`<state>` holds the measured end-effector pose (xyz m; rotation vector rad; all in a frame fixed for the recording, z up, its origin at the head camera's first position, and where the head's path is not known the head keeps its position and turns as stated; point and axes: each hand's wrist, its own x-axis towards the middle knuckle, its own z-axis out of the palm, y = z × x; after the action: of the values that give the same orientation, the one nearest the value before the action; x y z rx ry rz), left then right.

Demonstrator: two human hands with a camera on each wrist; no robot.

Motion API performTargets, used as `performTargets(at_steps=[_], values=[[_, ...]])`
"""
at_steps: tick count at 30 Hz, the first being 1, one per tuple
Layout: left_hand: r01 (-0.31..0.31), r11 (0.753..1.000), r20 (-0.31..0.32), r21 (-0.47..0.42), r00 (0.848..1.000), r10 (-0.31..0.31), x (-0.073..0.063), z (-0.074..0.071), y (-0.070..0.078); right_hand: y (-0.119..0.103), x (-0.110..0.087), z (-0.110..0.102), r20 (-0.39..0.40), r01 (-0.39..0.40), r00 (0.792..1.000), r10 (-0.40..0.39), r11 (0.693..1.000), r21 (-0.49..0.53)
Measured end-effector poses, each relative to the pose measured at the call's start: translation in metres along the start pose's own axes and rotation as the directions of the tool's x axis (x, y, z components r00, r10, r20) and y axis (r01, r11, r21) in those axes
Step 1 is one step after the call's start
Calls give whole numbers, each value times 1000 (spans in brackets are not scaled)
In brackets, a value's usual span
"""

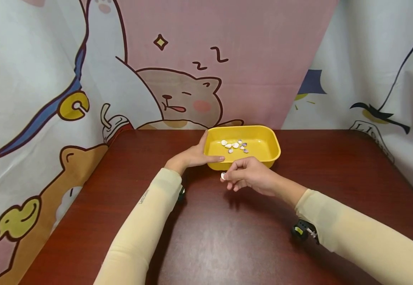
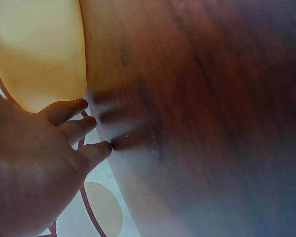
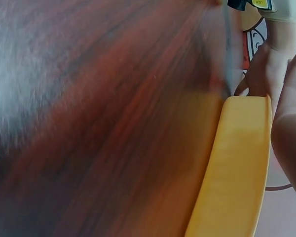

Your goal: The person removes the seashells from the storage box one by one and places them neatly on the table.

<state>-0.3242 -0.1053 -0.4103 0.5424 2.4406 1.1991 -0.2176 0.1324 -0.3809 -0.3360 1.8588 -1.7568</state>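
Observation:
A yellow plastic basin [image 1: 276, 150] stands near the back of the table, with several small white and purplish shells [image 1: 236, 145] on its bottom. My left hand [image 1: 193, 155] touches the basin's left end, its thumb lying along the near rim. In the left wrist view, straight fingers [image 2: 74, 129] lie against the outside of the basin wall [image 2: 44, 59]. In front of the near wall, over the table, my right hand [image 1: 252, 176] pinches one small white shell [image 1: 223, 175] between thumb and fingertips. That shell is hidden in the right wrist view.
The dark reddish wooden table [image 1: 206, 237] reaches back to a cartoon-printed cloth [image 1: 249, 59], which also hangs along both sides. Pale sleeves [image 1: 138, 229] cover both forearms, and a black wrist strap [image 1: 304, 229] shows under the right one.

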Motion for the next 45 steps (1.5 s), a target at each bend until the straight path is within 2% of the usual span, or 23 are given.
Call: performTargets(at_steps=[4,10,18,25,29,35,40,43,45], values=[[-19,1000,2,-16,1000,19,1,0,0,0,0,3,25,-7,1000,6,999,42],[-52,998,-5,-21,999,52,1,2,0,0,-1,10,52,-25,998,22,998,53],[-39,999,6,-17,999,39,1,2,0,4,0,9,58,-13,998,9,997,81],[26,999,-4,33,1000,-26,-1,0,0,8,4,10,64,-24,998,21,999,47],[12,999,-5,36,1000,-12,0,0,0,9,5,12,100,-37,994,33,999,37],[20,999,-8,47,1000,-19,1,-1,0,11,6,12,161,-26,987,30,999,-25],[10,999,-7,39,1000,-10,0,-1,1,13,7,12,157,21,988,-4,994,-107],[-3,999,-6,39,1000,3,0,-1,1,15,10,13,118,73,992,-46,970,-231],[-3,999,-8,47,1000,3,0,-1,1,15,13,14,79,98,994,-74,932,-350]])
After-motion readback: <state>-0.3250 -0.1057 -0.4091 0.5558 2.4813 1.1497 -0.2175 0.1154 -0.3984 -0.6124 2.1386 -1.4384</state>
